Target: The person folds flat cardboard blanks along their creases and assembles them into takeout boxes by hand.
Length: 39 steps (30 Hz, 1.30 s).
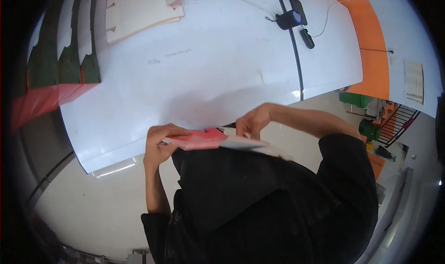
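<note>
A folded card piece (201,139), red at its left part and pale grey to the right, is held close to my body at the table's front edge. My left hand (162,142) pinches its red left end between thumb and fingers. Over the pale part bends my right hand (254,123), its fingers closed on the upper edge near the middle. The card's right end is blurred and tapers toward my dark shirt.
Stacks of green, white and red card (69,71) stand at the table's left. Flat cream sheets (139,13) lie at the back left. A round black device (288,20) and a small black object (307,38) with a cable are at the back right of the white table (208,78).
</note>
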Motion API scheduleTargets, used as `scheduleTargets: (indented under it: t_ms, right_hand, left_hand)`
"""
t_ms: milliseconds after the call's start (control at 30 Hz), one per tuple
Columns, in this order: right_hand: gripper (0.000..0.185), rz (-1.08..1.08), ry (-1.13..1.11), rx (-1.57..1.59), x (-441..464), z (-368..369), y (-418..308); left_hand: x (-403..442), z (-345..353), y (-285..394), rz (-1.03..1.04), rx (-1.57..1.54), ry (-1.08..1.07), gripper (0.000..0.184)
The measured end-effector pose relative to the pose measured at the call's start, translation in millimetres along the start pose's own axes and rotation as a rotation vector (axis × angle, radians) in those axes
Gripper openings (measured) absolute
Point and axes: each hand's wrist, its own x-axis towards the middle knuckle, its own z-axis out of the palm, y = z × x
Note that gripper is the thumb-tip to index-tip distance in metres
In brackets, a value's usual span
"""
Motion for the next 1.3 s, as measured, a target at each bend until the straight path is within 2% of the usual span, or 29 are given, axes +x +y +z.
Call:
scheduleTargets:
  t_ms: [67,100,167,200,233,300,400,467,600,700,800,900,1000,1133,1200,1300]
  right_hand:
    - [0.027,-0.066,-0.076,0.029,9,0,4]
    - [0.032,-0.085,0.019,-0.146,6,-3,-1]
    - [0.034,-0.100,0.199,-0.248,-12,4,-27]
    - [0.035,-0.108,0.292,-0.303,-23,8,-46]
    - [0.040,-0.063,0.457,-0.495,-33,10,-65]
    - [0.046,0.069,0.909,-0.662,-53,19,-93]
    - [0.042,0.099,1.108,-0.634,-70,11,-117]
    - [0.058,0.160,1.118,-0.712,-74,6,-122]
    - [0.092,0.274,1.184,-1.042,-85,33,-142]
    - [0.105,-0.151,1.330,-1.493,-66,45,-149]
    - [0.084,-0.438,1.303,-1.379,-27,69,-171]
    - [0.051,-0.095,1.257,-1.440,-12,70,-195]
    - [0.029,-0.085,1.241,-1.376,-6,55,-199]
    - [0.020,-0.409,1.284,-1.592,10,35,-181]
    - [0.020,-0.592,1.291,-1.682,21,26,-167]
    - [0.023,-0.789,1.414,-2.000,42,21,-145]
  left_hand:
    - [-2,-2,-1,-0.061,-0.029,-0.026,0.014]
    - [-1,-6,-2,-0.133,-0.063,-0.036,0.015]
    - [0,-13,-2,-0.257,0.001,-0.018,0.016]
    - [1,-15,-5,-0.314,0.034,-0.005,0.016]
    - [-3,-8,-11,-0.417,-0.145,0.141,0.019]
    - [5,-4,-17,-0.501,-0.194,0.227,0.021]
    - [27,4,-12,-0.576,-0.183,0.291,0.027]
    - [40,6,-8,-0.627,-0.150,0.295,0.027]
    - [42,6,-9,-0.545,-0.097,0.233,0.030]
    - [46,10,-6,-0.529,-0.126,0.217,0.030]
    - [54,15,3,-0.501,-0.139,0.180,0.030]
    - [60,21,7,-0.569,-0.042,0.160,0.032]
    - [66,25,17,-0.564,-0.006,0.195,0.034]
    - [66,29,21,-0.544,0.023,0.251,0.035]
    - [67,33,26,-0.541,0.052,0.273,0.035]
    - [68,41,32,-0.479,0.144,0.284,0.034]
